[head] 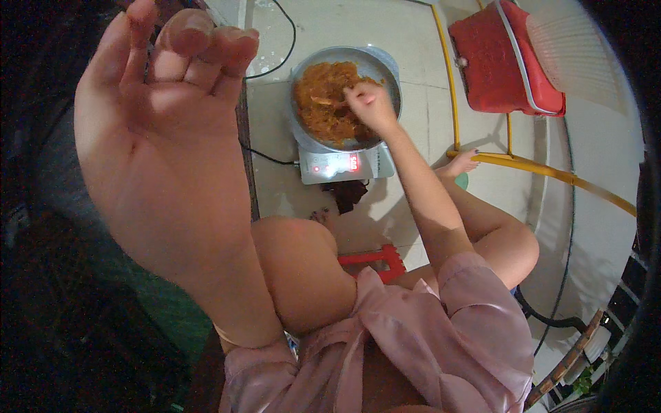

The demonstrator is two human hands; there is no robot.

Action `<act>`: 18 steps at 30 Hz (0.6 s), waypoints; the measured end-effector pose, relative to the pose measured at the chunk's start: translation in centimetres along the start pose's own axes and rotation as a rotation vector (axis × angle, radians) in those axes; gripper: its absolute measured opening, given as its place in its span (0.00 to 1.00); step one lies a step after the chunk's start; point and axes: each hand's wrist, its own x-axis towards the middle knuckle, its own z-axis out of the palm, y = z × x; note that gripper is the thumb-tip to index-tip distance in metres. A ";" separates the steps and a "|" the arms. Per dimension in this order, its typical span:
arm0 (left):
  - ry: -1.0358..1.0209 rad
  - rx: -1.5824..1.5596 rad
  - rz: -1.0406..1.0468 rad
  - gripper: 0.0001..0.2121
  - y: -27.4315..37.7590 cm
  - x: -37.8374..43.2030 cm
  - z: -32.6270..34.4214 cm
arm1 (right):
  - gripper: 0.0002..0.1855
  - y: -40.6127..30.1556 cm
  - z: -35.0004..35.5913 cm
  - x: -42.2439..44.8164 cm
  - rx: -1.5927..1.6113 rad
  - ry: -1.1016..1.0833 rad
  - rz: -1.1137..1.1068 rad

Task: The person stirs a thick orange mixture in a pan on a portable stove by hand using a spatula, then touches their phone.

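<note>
My right hand (367, 100) is closed around a thin light-brown utensil (328, 100), perhaps chopsticks, whose far end reaches into the food. Orange-brown shredded food (320, 124) covers much of the floor of a round grey pan (379, 67). Under the pan is a portable electric cooktop (330, 173) with a lit red display. Close to the camera, my left hand (170, 139) is raised with its palm in view and its fingers partly bent. Nothing shows in it, and it is well apart from the pan.
A red bag with white trim (490, 62) lies at the upper right. Yellow metal bars (542, 170) cross the tiled floor (413, 111) nearby. The cooktop's black cord (271, 157) runs leftward. Dark cloth (348, 196) and a red plastic piece (379, 258) lie before my legs.
</note>
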 end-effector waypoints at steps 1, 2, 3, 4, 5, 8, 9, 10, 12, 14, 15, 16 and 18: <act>-0.002 0.007 0.004 0.08 0.1 -0.1 -0.2 | 0.15 0.5 -0.7 0.9 -0.036 -0.022 0.108; -0.002 0.011 0.003 0.08 0.2 -0.1 -0.3 | 0.15 1.2 -1.9 2.0 0.193 -0.053 0.209; -0.004 0.013 0.003 0.08 0.3 -0.2 -0.4 | 0.15 1.7 -3.2 3.6 0.196 -0.075 0.318; 0.027 0.046 0.021 0.09 1.0 -0.6 -0.8 | 0.15 -1.5 -3.9 4.9 0.318 -0.111 0.352; 0.024 0.044 0.020 0.09 0.7 -0.4 -0.9 | 0.15 -1.3 -5.4 6.0 0.337 -0.085 0.354; 0.025 0.032 0.003 0.09 0.3 -0.2 -0.3 | 0.15 1.0 -7.8 9.9 0.384 -0.021 0.321; 0.030 0.031 -0.003 0.09 0.2 -0.2 -0.2 | 0.16 1.9 -7.6 11.1 0.409 0.012 0.295; 0.025 0.040 0.007 0.09 0.0 -0.2 0.2 | 0.16 2.8 -7.3 12.4 0.412 0.014 0.294; 0.028 0.063 0.022 0.09 0.2 -0.4 0.4 | 0.15 4.5 -5.5 14.5 0.361 -0.039 0.290; 0.005 0.032 0.014 0.10 0.1 -0.1 0.3 | 0.15 5.6 -3.3 15.0 0.386 -0.118 0.365; 0.002 0.027 0.012 0.10 0.1 -0.1 0.2 | 0.14 5.8 -1.8 15.1 0.414 -0.208 0.439; 0.001 0.044 0.014 0.10 -0.1 -0.1 0.1 | 0.14 5.9 -0.7 15.0 0.418 -0.205 0.438; -0.003 0.063 0.014 0.10 -0.2 0.0 0.1 | 0.13 5.9 0.9 14.6 0.441 -0.484 0.489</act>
